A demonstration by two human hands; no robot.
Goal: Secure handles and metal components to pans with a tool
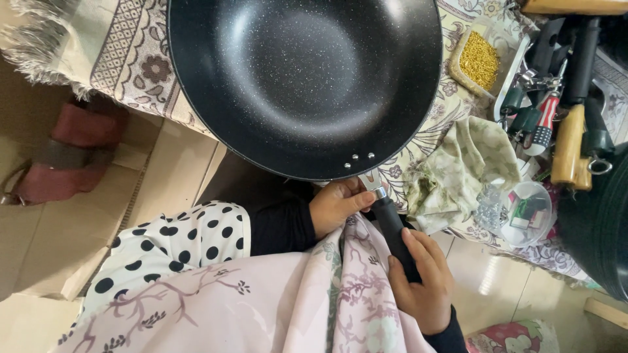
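Wok (304, 78), probably heavy, rigid and slick-coated, overhangs the counter (124, 52) near edge; right hand (422, 281) closed around its handle (392, 229), left hand (337, 204) pinching the handle joint.

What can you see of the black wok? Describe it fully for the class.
The black wok is deep, round, dark and white-speckled, seemingly nonstick, and empty. Three rivets join a metal bracket to its black handle. It rests over a patterned cloth. The right hand grips the handle; the left hand touches the bracket.
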